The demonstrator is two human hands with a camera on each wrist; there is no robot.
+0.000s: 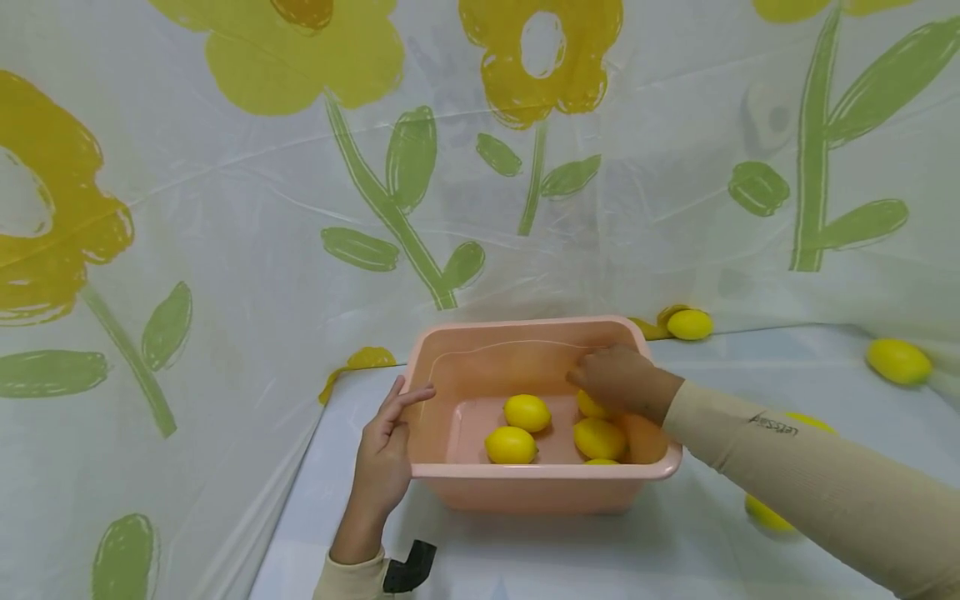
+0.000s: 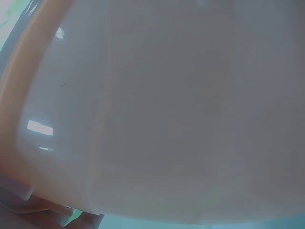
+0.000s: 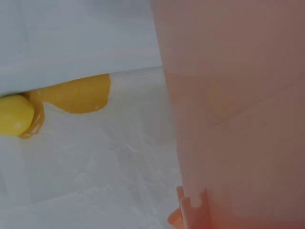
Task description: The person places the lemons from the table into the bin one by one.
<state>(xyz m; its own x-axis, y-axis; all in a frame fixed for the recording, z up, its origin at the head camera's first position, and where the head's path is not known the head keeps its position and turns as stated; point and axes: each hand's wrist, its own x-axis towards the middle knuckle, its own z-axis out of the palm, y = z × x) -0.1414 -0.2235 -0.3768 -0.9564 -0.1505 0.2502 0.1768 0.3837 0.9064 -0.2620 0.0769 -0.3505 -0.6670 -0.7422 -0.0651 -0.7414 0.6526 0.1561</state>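
A pink rectangular plastic basin (image 1: 540, 487) is seen on the table (image 1: 675, 550), near its far left corner, close to the floral plastic sheet (image 1: 225, 208) hung behind and to the left.

Left hand (image 1: 384, 454) — laid flat against the basin's left outer wall, fingers straight, thumb hooked toward the rim; nothing is gripped. It is judged to be steadying the basin so that it does not slide. The left wrist view is filled by the basin wall (image 2: 167, 119) at very close range.

Right hand (image 1: 618, 379) — reached in over the basin's far right corner, knuckles up, fingers turned downward onto a yellow lemon (image 1: 592, 406) lying directly beneath. The fingertips are hidden from the head view, so whether the lemon is actually pinched cannot be told. The right wrist view shows only the basin's outer wall (image 3: 238, 119) and a lemon at the sheet's foot (image 3: 14, 115).

Count, basin: five lemons are made out — the one under the right hand, two near the middle (image 1: 527, 412) (image 1: 511, 445), one at right (image 1: 599, 438), and a sliver at the near rim (image 1: 600, 461).

Count, table outside the basin: four lemons — two along the far edge (image 1: 689, 324) (image 1: 898, 361), two partly hidden by the right sleeve (image 1: 825, 492).
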